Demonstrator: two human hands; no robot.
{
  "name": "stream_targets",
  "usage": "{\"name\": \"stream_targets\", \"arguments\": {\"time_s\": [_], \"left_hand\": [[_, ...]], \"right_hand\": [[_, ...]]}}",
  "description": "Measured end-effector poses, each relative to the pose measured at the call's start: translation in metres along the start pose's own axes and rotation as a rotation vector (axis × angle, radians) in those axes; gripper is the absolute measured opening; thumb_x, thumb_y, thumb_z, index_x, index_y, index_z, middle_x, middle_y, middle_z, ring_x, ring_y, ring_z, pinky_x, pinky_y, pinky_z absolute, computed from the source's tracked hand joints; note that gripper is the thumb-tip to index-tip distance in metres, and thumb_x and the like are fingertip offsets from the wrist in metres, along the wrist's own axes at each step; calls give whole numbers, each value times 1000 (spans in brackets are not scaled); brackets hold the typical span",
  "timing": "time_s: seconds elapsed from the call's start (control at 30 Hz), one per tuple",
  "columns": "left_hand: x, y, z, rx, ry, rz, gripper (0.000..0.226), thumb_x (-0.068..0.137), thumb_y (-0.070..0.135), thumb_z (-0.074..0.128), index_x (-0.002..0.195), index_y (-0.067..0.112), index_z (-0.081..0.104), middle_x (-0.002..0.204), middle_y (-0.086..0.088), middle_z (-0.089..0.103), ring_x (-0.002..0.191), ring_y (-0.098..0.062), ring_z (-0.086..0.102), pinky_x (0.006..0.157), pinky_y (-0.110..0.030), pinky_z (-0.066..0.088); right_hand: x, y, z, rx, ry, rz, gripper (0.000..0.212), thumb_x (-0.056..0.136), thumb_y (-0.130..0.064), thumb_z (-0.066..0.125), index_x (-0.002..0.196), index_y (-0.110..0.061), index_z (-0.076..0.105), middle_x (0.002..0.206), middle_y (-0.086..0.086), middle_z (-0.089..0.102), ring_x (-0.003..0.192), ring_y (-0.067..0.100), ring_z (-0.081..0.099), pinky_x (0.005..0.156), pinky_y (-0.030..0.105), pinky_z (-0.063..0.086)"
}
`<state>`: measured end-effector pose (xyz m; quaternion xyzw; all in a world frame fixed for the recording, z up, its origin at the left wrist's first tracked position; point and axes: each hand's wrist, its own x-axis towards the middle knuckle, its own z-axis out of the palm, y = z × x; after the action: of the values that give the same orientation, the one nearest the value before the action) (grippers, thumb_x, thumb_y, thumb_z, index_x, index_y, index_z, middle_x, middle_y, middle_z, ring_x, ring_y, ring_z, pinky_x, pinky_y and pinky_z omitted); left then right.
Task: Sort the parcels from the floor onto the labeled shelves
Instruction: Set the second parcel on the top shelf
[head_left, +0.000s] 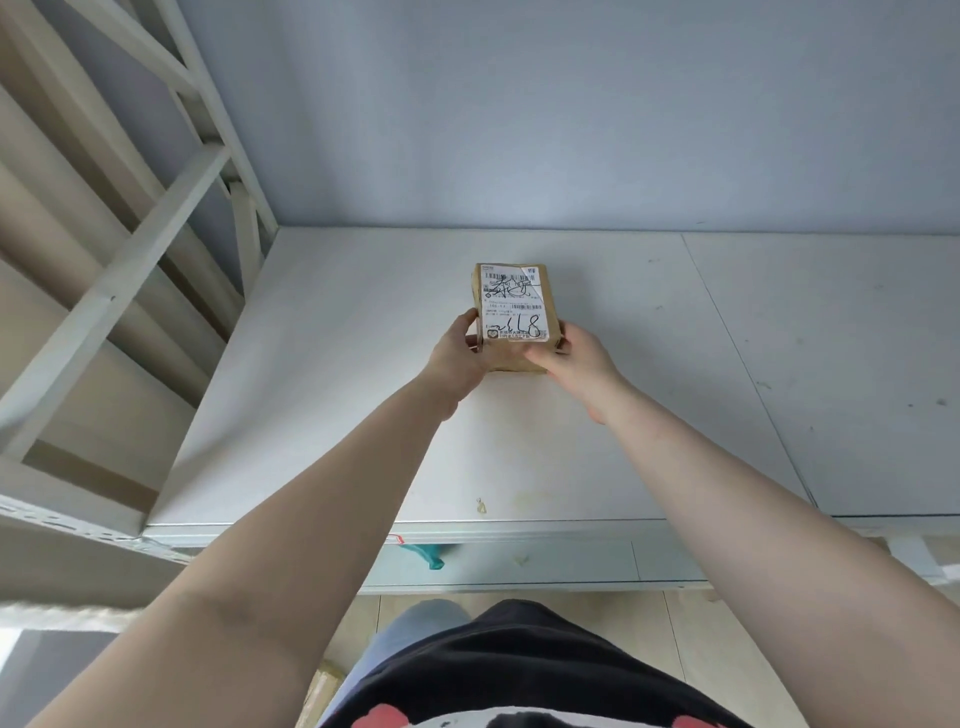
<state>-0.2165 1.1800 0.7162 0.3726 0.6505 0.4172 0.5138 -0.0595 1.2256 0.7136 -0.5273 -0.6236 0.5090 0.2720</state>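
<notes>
Both hands on small cardboard parcel (514, 312) over white shelf (332, 395) — left hand (457, 358) and right hand (574, 358) gripping near corners (label up, scribbled over).

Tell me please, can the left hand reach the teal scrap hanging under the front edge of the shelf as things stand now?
Probably not right away. The left hand and right hand both hold the parcel far back on the shelf. The teal scrap itself hangs uncovered below the front edge.
</notes>
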Motion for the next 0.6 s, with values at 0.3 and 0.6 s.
{"name": "stream_targets", "arguments": {"time_s": [0.3,0.6], "left_hand": [[15,3,13,192,220,129,70,74,22,84,136,18,52,121,-4,67,106,-21,63,77,-28,50],[27,6,9,239,229,132,62,76,21,83,133,18,57,110,0,67,95,-17,60,72,-26,45]], "right_hand": [[19,10,-2,-170,112,-58,48,76,-20,78,120,-11,63,113,10,73,97,27,71,93,43,54],[33,9,-2,-219,135,-82,52,75,-22,79,124,-12,64,114,9,73,97,25,71,92,38,54]]}}
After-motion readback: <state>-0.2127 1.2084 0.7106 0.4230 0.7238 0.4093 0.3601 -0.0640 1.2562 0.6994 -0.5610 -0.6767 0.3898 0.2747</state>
